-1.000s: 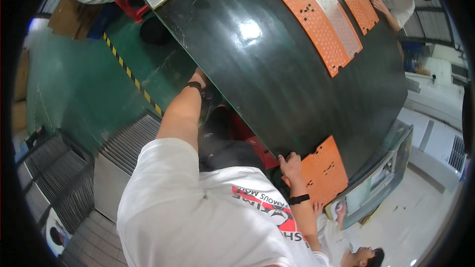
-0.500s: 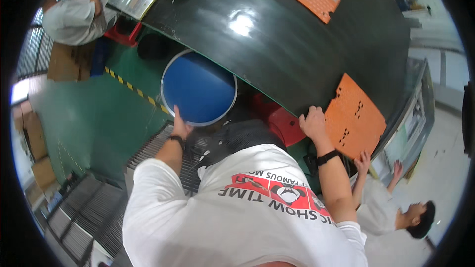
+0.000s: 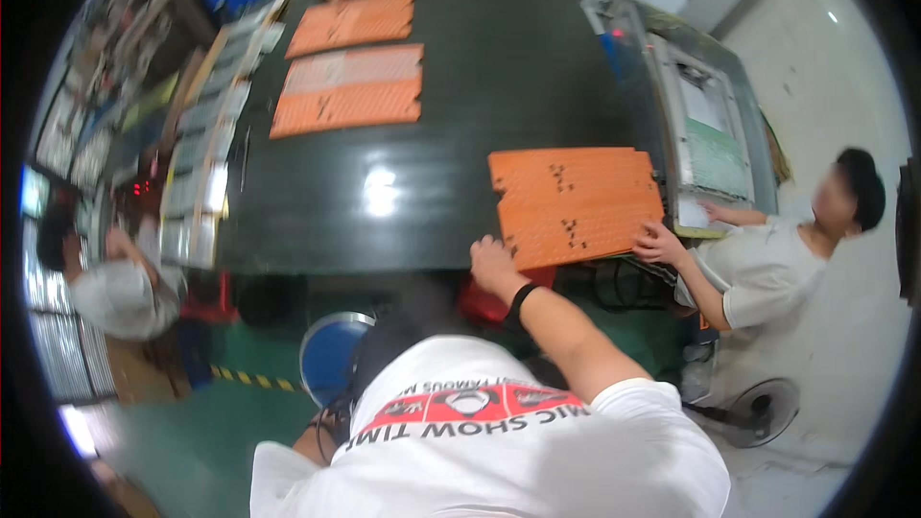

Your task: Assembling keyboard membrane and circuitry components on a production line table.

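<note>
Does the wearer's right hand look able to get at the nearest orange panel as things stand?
Likely yes: the right hand is by the near left corner of the orange panel, with nothing visible between; the co-worker's hand is at the panel's right side.

Single wide fisheye view, head-worn.
It faces down and forward: the person's own shirt (image 3: 460,460) sits close below, the bench (image 3: 499,86) stretches away beyond, and floor (image 3: 221,422) shows at lower left.
</note>
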`<state>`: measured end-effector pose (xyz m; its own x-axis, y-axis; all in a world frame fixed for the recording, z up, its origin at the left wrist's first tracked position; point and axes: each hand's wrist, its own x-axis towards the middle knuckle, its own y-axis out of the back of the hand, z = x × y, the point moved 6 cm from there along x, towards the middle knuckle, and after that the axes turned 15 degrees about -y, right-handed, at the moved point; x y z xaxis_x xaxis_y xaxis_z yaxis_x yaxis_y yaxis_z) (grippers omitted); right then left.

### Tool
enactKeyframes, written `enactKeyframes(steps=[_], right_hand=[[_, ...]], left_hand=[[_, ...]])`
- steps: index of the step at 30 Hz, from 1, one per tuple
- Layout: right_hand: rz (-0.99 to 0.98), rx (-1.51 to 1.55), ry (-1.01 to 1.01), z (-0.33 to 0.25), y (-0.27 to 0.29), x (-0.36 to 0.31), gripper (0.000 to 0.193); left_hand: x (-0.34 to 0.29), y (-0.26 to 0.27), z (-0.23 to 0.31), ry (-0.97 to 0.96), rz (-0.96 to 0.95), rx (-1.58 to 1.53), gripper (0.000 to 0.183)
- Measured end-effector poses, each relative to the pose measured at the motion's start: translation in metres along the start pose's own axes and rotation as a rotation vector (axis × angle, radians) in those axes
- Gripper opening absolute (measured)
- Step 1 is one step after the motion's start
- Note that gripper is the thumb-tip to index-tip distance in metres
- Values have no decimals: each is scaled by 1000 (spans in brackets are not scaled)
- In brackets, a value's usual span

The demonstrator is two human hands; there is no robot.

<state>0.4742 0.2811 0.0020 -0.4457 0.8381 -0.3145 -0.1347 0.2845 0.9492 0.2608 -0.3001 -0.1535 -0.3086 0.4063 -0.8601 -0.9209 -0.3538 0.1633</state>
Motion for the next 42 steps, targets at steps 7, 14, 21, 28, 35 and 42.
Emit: enactKeyframes(steps=[7, 14, 21, 28, 35, 42], right_hand=[[89, 56, -113, -19, -1, 4, 16], [11, 240, -474, 3, -30, 24, 15], [65, 228, -671, -22, 5, 0, 21], [-65, -56, -893, -39, -13, 26, 34], [-148, -145, -901, -43, -5, 28, 26], [-142, -197, -1016, -30, -19, 27, 26]], left_hand=[[76, 211, 187, -283, 109, 901, 48], [79, 94, 462, -709, 35, 1160, 44], [77, 57, 485, -1809, -43, 1300, 22], [86, 77, 491, -1814, -113, 1136, 20], [116, 74, 478, -1857, -153, 1114, 18], [109, 65, 478, -1844, -174, 1137, 15]])
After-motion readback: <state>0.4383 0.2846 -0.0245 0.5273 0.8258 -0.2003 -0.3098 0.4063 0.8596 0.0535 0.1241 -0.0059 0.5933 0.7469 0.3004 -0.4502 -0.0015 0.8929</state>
